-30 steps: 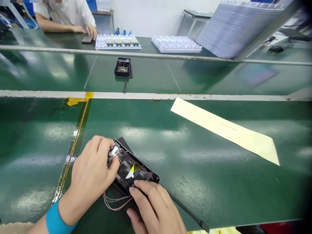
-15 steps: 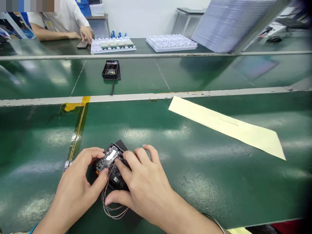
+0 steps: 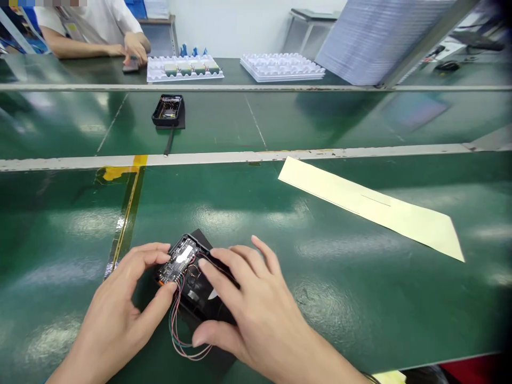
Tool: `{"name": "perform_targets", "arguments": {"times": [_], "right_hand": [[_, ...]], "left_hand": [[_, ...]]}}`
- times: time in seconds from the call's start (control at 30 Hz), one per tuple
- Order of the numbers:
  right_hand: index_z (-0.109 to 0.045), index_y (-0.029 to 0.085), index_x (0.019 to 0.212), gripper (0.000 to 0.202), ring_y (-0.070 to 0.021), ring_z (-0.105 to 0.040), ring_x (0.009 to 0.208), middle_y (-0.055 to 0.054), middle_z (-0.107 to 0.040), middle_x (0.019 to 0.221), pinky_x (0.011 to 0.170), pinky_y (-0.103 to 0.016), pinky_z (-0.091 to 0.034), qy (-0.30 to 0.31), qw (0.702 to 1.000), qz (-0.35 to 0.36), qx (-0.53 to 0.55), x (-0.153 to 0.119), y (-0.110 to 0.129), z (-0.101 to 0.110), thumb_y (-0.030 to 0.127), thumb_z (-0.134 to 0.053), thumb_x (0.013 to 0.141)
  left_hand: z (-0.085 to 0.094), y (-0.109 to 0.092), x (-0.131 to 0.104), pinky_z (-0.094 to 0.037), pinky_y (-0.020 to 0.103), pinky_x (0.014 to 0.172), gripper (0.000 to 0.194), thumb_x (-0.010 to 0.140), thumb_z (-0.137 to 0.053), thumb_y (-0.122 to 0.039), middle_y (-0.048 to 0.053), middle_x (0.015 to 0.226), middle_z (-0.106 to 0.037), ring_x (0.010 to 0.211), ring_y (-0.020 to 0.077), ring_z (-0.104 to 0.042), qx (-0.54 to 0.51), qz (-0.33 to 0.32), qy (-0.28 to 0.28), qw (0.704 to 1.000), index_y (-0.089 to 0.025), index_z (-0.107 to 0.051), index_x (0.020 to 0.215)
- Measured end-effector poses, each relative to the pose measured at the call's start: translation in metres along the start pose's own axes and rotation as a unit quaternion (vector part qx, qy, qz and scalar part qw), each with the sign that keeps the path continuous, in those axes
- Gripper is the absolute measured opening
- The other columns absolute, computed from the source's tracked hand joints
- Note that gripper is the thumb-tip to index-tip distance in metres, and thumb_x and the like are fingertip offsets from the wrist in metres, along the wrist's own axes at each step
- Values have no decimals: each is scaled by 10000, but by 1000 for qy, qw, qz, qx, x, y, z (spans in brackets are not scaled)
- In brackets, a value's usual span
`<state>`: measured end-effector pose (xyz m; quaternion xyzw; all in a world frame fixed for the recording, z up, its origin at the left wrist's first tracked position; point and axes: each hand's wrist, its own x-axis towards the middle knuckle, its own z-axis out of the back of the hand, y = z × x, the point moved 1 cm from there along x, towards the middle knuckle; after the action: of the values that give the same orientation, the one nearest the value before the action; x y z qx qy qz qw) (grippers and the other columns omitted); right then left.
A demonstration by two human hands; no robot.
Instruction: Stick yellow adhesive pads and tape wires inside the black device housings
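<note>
A black open housing [image 3: 200,294] lies tilted on a dark flat piece on the green bench. At its upper left sits a circuit board [image 3: 180,258] with a white label. My left hand [image 3: 120,304] grips the board end between thumb and fingertips. My right hand [image 3: 256,304] rests over the housing's right side, fingers apart, index fingertip near the wires beside the board; it grips nothing visible. A loop of thin wires [image 3: 174,333] hangs off the lower left edge of the housing.
Pale yellow paper [image 3: 372,208] lies at right. Beyond a white rail, another open black housing [image 3: 168,110] sits on a green strip. Farther back are white trays [image 3: 282,68], a tilted stack of sheets [image 3: 368,37] and a person's hands [image 3: 136,49].
My right hand has shifted right, uncovering more of the housing's interior. The far black housing has moved left along the strip. My left hand stays at the board.
</note>
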<state>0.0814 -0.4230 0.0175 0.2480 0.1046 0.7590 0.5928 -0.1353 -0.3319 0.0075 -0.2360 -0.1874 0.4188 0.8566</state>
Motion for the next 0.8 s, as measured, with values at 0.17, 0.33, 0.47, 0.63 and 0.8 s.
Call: {"name": "perform_targets", "arguments": {"times": [0.17,0.33,0.47,0.63,0.8], "right_hand": [[-577,155,1222,477,-280,-582,996,-105,-674,1155,898,-450,-420,-70,996,-54,11,-46,7,20,549,-572,954],[-575,155,1130,209,-240,-599,836,-76,-698,1068,741,-395,-444,-87,994,-70,17,-76,34,-8,293,-584,973],[-554,174,1142,239,-227,-574,824,-40,-690,1026,764,-394,-452,-65,985,-147,60,-85,33,-16,125,-599,912],[-535,188,1180,290,-209,-595,838,-34,-686,1082,771,-378,-483,-52,985,-139,87,-92,23,-5,103,-578,906],[-485,157,1215,281,-190,-650,822,-49,-695,1046,696,-338,-521,-45,986,-120,111,-90,20,-7,81,-489,945]], "left_hand": [[21,2,-8,-426,478,1069,385,856,-576,-177,59,1352,-545,1284,253,-491,34,-198,34,979,-241,-520,1232],[11,-7,-1,-341,419,1139,431,871,-592,-81,41,1278,-621,1196,195,-538,158,-394,163,891,-204,-534,1280],[-4,-23,0,-467,435,929,415,889,-522,-27,40,1014,-667,909,181,-590,123,-386,195,893,-178,-519,1275],[-19,-47,-12,-511,394,765,308,929,-473,-148,51,937,-689,817,195,-636,141,-403,145,893,-147,-536,1230],[-29,-66,-17,-509,421,702,450,867,-356,-45,66,877,-716,731,225,-664,173,-415,119,885,-102,-514,1285]]}}
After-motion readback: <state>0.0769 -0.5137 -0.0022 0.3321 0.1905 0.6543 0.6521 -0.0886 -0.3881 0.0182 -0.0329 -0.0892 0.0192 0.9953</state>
